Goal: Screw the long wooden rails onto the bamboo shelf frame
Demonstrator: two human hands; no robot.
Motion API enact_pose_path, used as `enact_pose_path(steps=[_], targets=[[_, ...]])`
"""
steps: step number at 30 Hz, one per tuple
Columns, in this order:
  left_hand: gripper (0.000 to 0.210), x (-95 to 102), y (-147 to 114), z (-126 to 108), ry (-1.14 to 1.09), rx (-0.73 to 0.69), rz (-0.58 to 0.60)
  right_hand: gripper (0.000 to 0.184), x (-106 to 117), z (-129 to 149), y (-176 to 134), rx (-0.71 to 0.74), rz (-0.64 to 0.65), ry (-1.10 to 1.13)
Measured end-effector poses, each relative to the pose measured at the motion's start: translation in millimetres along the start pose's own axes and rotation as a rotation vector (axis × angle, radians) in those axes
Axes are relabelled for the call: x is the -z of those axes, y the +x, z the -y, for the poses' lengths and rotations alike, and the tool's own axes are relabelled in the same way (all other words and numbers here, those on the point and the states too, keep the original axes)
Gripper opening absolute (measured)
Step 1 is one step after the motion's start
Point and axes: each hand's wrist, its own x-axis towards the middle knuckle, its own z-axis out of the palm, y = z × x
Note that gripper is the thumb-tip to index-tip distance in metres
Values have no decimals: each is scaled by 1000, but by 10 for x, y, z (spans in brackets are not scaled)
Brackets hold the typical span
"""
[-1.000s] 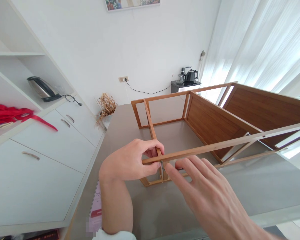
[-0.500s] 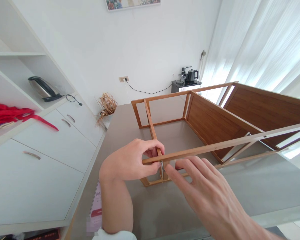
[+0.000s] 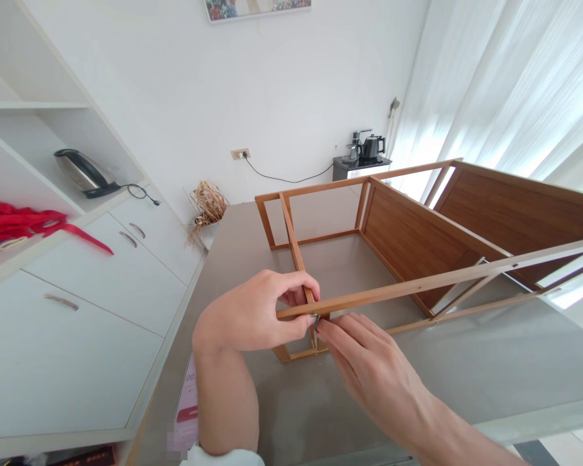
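A wooden rack frame (image 3: 369,297) lies on its side on the grey-brown table. My left hand (image 3: 250,307) grips its near left corner, fingers over the rail and crossbar, thumb against the rail's outer side. At this joint a small metal hex key (image 3: 316,321) sticks out of the rail, mostly hidden by fingers. My right hand (image 3: 364,356) pinches it with thumb and index finger, the other fingers curled together. The left thumb tip lies right beside the key.
Solid wooden shelf panels (image 3: 418,239) span the rack's right part. A pink printed sheet (image 3: 188,401) lies by my left forearm. White cabinets (image 3: 68,336) with a steel kettle (image 3: 85,171) stand left. Dried flowers (image 3: 206,207) and a black kettle (image 3: 370,147) are behind the table.
My right hand has moved slightly left and down, its spread fingers now closed together at the hex key, which has turned a little. My left hand and the rack have stayed put.
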Motion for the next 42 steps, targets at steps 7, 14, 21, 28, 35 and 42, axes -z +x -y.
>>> enact_pose_path(steps=[7, 14, 21, 28, 35, 42], targets=[[22, 5, -1, -10, -12, 12, -7, 22, 50, 58, -42, 18, -56, -7], [20, 6, -8, -4, -15, 5, -2, 26, 186, 58, -4, 65, -121, -43], [18, 1, -7, -9, -7, -1, 4, 29, 198, 51, 14, 87, -160, -104], [18, -5, -7, -2, -6, -6, 3, 29, 275, 138, 28, 147, -146, -294], [18, 2, -3, -3, -1, -8, 1, 26, 267, 153, 51, 86, -81, -195], [18, 12, -8, -18, -2, 9, 12, 17, -8, 163, -3, -237, -23, 250]])
